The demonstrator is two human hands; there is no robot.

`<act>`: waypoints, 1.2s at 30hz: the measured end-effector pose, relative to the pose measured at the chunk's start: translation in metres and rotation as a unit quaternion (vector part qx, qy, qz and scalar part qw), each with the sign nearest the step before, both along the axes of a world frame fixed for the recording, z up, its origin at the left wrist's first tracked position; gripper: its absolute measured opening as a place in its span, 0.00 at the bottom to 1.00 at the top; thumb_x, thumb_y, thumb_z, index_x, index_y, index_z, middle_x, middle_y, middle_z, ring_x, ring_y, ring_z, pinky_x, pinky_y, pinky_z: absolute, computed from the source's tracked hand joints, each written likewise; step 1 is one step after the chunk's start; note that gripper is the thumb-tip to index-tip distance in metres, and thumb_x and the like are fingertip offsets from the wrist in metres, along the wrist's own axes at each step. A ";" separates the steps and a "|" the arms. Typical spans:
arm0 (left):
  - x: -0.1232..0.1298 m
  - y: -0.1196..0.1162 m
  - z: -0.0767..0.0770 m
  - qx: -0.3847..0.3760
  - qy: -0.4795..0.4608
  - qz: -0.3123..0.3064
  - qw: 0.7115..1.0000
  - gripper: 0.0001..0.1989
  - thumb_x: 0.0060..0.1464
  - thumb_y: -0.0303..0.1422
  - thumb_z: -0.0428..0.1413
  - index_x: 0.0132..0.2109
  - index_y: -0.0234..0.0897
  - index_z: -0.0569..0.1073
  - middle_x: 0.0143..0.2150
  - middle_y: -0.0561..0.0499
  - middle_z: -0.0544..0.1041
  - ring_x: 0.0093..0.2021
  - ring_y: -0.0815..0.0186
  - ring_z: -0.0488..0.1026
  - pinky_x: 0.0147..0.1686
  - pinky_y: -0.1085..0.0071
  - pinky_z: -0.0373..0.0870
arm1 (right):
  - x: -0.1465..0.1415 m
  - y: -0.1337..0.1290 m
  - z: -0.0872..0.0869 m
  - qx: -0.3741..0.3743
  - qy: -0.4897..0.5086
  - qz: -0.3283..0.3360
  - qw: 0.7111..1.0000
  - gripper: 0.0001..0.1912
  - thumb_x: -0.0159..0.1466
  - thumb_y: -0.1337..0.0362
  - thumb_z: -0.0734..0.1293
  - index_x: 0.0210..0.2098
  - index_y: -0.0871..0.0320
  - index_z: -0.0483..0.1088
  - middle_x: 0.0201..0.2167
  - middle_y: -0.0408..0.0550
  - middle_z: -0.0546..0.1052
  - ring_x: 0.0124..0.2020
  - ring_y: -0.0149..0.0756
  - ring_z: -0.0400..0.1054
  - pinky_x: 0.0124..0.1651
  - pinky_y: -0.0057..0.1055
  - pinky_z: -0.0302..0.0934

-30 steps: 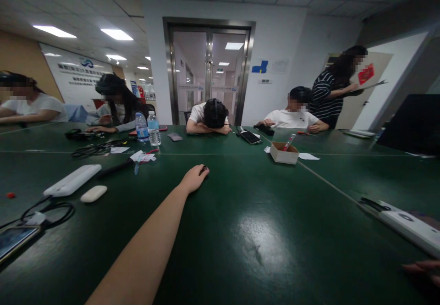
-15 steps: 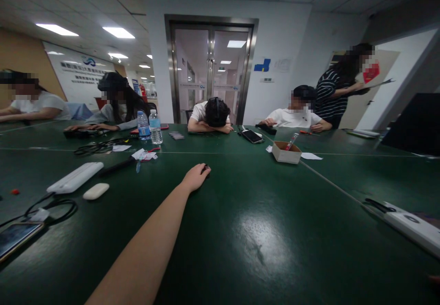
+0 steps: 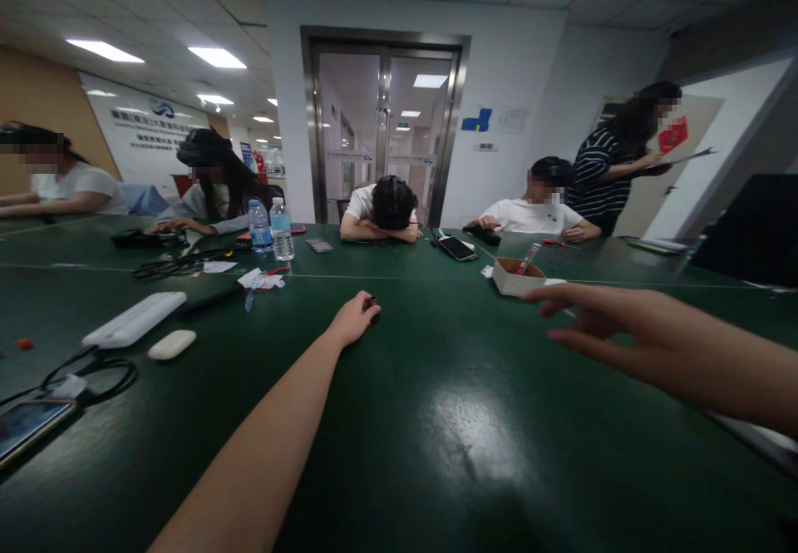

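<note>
My left hand [image 3: 352, 318] rests on the green table [image 3: 411, 395] with its arm stretched forward. Its fingers are curled round a small dark object [image 3: 372, 303], mostly hidden by them, so its kind cannot be made out. At the right, my right hand [image 3: 614, 324] hovers over the table, slightly blurred. Its thumb and fingers are apart and nothing shows between them. Just beyond its fingertips, partly overlapped by them, stands a small open cardboard box [image 3: 512, 282] with a clear and red stick-like item [image 3: 529, 259] leaning out.
On the left lie a white power bank [image 3: 135, 320], a white oval case [image 3: 173, 345], a phone [image 3: 31, 428] and black cables [image 3: 118, 382]. Two water bottles [image 3: 282, 233] stand farther back. Another phone [image 3: 457, 247] lies near a person resting their head [image 3: 394, 204]. Other people sit or stand around.
My right hand has come into view from the right and reaches toward the cardboard box. My left hand has stayed nearly in place. A person's hands at the far left have shifted off a black device.
</note>
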State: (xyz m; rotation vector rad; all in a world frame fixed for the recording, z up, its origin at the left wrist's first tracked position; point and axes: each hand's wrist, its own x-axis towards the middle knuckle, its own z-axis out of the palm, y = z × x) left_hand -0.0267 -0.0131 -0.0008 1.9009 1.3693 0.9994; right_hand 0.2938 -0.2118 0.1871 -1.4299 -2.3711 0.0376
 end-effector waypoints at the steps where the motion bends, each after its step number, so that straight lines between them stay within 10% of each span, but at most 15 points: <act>1: 0.000 0.000 0.000 -0.004 -0.008 -0.001 1.000 0.13 0.51 0.40 0.51 0.41 0.38 0.65 0.34 0.51 0.72 0.26 0.70 0.69 0.28 0.74 0.63 | -0.021 0.021 -0.003 -0.065 -0.014 0.021 0.998 0.16 0.60 0.59 0.65 0.48 0.52 0.67 0.38 0.51 0.73 0.31 0.35 0.69 0.32 0.31 0.66; 8: -0.003 0.011 -0.006 -0.011 -0.115 -0.009 0.993 0.11 0.51 0.38 0.52 0.39 0.36 0.66 0.31 0.51 0.71 0.22 0.73 0.66 0.24 0.75 0.63 | -0.131 0.165 -0.101 -0.381 0.176 0.073 0.905 0.19 0.61 0.66 0.65 0.51 0.61 0.60 0.31 0.47 0.72 0.24 0.30 0.70 0.26 0.26 0.67; 14: -0.007 0.019 -0.004 -0.028 -0.251 0.010 0.968 0.09 0.52 0.36 0.52 0.38 0.34 0.65 0.30 0.52 0.69 0.23 0.75 0.67 0.22 0.80 0.64 | -0.176 0.211 -0.154 -0.484 0.417 0.081 0.765 0.09 0.64 0.64 0.64 0.37 0.64 0.62 0.22 0.46 0.71 0.20 0.30 0.70 0.24 0.25 0.69; 26: -0.009 0.013 0.002 -0.049 -0.299 -0.011 0.953 0.11 0.45 0.32 0.59 0.36 0.34 0.68 0.31 0.52 0.69 0.29 0.71 0.72 0.32 0.73 0.70 | -0.173 0.206 -0.172 -0.417 0.592 0.106 0.682 0.06 0.61 0.76 0.64 0.37 0.65 0.64 0.21 0.47 0.72 0.21 0.29 0.70 0.28 0.24 0.69; 36: -0.012 0.003 0.009 -0.042 -0.244 -0.046 0.968 0.15 0.42 0.34 0.60 0.38 0.32 0.71 0.35 0.47 0.74 0.36 0.66 0.71 0.38 0.69 0.69 | -0.160 0.212 -0.171 -0.403 0.621 0.081 0.668 0.03 0.64 0.75 0.61 0.38 0.66 0.65 0.22 0.49 0.72 0.20 0.31 0.71 0.26 0.24 0.69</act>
